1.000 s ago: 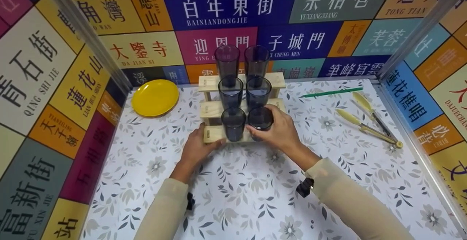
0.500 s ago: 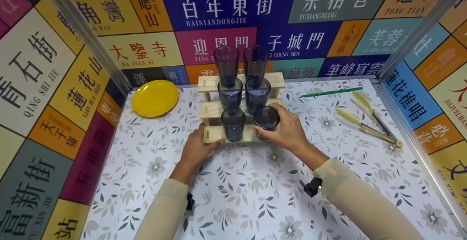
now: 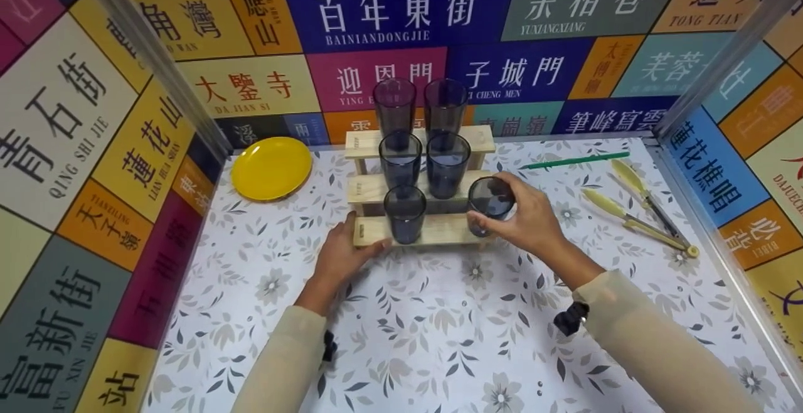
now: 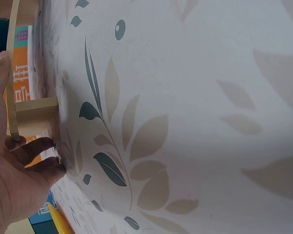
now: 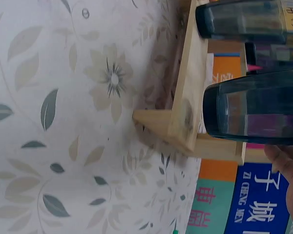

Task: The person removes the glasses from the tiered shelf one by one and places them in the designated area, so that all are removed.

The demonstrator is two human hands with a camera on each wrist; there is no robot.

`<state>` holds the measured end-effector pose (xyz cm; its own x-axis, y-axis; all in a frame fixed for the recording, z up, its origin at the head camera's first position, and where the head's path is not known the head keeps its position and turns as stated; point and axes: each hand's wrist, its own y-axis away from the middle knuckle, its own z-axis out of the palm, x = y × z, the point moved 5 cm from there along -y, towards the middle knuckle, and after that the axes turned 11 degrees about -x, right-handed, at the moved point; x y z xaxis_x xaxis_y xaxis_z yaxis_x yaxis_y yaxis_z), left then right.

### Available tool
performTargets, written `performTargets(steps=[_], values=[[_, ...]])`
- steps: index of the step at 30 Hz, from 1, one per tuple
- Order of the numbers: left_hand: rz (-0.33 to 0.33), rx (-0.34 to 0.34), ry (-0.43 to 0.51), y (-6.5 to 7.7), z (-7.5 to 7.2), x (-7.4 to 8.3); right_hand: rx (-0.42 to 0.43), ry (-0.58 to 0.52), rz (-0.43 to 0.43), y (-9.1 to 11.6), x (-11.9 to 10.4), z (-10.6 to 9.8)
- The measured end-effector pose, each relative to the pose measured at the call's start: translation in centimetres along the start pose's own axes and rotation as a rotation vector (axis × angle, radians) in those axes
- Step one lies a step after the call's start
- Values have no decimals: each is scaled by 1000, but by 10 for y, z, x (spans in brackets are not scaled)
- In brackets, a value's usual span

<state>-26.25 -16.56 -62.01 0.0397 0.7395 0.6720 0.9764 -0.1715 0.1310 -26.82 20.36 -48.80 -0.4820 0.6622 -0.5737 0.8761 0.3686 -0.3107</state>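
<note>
Brightly coloured panels (image 3: pixel 401 5) lettered in Chinese enclose a table (image 3: pixel 401 350) covered in a leaf-and-flower print. Towards the upper centre of the frame, a pale wooden rack (image 3: pixel 445 230) climbs in three steps, likely so that each row stands clear of the one before it. Two rear cups (image 3: pixel 394 108), two middle cups (image 3: pixel 448 165) and one front cup (image 3: pixel 404 215) stand upright on it.

Right of centre, the right hand (image 3: pixel 533 218) grips the held cup (image 3: pixel 491 195), thumb on one side and fingers round the other, a hold that suits smooth walls. That cup is over the right end of the lowest step; the right wrist view seems to show its base just clear of the wood. At the other end of this step, the left hand (image 3: pixel 342 253) holds the wood between thumb and fingers, probably to keep the rack from shifting.

Smoky blue-grey and see-through, the held cup has a thick dark base and sides that flare towards the mouth; whether glass or plastic, I cannot tell.

Well apart from the rack lie a yellow plate (image 3: pixel 271 168) at left, and a green stick (image 3: pixel 576 160) and tongs (image 3: pixel 659 235) at right, leaving both hands room.
</note>
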Motion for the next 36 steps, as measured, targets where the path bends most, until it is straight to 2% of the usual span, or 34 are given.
performTargets(steps=[5, 12, 16, 25, 36], values=[[28, 12, -7, 0, -1, 4, -3, 35, 59, 3, 22, -14], [10, 0, 4, 1, 0, 3, 19, 1, 115, 7, 58, -30], [1, -2, 9, -1, 0, 3, 26, -16, 176, 9, 75, -36], [9, 9, 25, -1, -2, 2, -55, -22, 292, 11, 100, -24], [34, 10, 28, -2, 0, 1, -125, -8, 328, 14, 113, -12]])
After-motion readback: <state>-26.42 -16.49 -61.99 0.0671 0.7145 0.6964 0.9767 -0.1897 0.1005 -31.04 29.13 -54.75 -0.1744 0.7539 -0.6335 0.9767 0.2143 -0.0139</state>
